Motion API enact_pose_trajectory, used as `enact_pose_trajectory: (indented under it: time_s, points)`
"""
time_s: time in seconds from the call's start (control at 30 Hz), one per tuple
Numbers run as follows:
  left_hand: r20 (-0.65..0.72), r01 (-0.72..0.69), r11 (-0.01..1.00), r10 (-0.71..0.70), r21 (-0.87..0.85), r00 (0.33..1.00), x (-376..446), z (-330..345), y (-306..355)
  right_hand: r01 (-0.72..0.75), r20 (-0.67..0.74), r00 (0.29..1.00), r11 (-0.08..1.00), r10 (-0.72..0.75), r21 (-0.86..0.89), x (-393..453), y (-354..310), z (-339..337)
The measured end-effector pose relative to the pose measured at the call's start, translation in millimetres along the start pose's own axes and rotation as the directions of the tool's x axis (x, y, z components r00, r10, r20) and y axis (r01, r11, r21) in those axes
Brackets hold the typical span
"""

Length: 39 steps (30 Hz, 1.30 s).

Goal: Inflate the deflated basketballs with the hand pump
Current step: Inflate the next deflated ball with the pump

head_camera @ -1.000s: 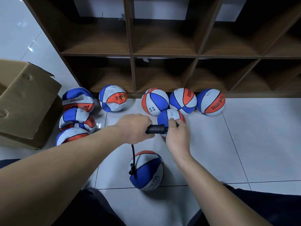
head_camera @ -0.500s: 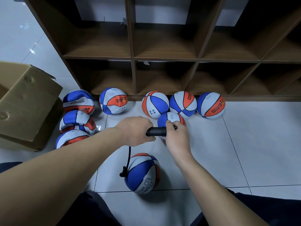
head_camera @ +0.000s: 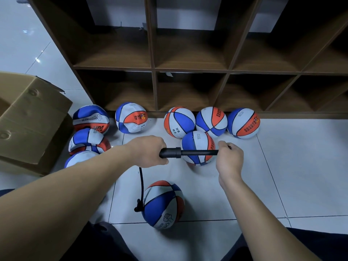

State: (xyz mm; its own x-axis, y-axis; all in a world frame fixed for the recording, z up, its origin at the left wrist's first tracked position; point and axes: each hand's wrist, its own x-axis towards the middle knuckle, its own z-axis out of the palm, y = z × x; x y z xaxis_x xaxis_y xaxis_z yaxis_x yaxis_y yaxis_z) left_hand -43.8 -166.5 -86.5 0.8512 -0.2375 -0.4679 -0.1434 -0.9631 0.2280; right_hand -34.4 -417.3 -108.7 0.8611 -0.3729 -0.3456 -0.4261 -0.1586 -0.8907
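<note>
Left hand (head_camera: pixel 148 150) grips the hand pump (head_camera: pixel 170 153) barrel; right hand (head_camera: pixel 228 157) grips its handle, rod drawn out rightward. Next push goes straight left along that sideways axis, I'd guess.

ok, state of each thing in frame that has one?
black hand pump: rod drawn out
black hose: plugged into the nearest blue, white and orange basketball
left hand: grips the barrel
right hand: grips the handle
brown cardboard box: flap open
</note>
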Motion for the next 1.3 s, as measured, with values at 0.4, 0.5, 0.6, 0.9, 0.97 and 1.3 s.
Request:
enact_pose_trajectory:
  time_s: [0.4, 0.5, 0.6, 0.9, 0.97, 1.3]
  points:
    - [-0.079, -0.030, 0.992, 0.040, 0.125, 0.996, 0.2, 8.6, 12.0, 0.076, 0.043, 0.997, 0.988, -0.071, -0.137, -23.0, 23.5, 30.2]
    - [-0.085, -0.046, 0.992, 0.056, 0.116, 0.995, 1.2, 11.2, 17.0, 0.096, 0.074, 0.994, 0.984, -0.086, -0.150, -30.1, 23.4, 34.5]
    - [-0.087, -0.053, 0.993, 0.062, 0.103, 0.994, 3.4, 13.6, 21.1, 0.136, 0.102, 0.988, 0.975, -0.119, -0.175, -35.2, 23.3, 38.7]
    - [-0.105, -0.077, 0.992, 0.088, 0.099, 0.991, 7.0, 16.0, 26.1, 0.147, 0.159, 0.979, 0.979, -0.124, -0.142, -41.6, 20.2, 44.5]
    - [-0.111, -0.077, 0.993, 0.086, 0.087, 0.990, 8.0, 15.2, 25.4, 0.142, 0.182, 0.976, 0.981, -0.117, -0.132, -40.1, 17.5, 44.2]
    - [-0.063, -0.058, 0.998, 0.058, 0.002, 0.996, 10.4, 7.0, 16.7, 0.133, 0.212, 0.972, 0.979, -0.098, -0.156, -15.2, 7.2, 27.1]
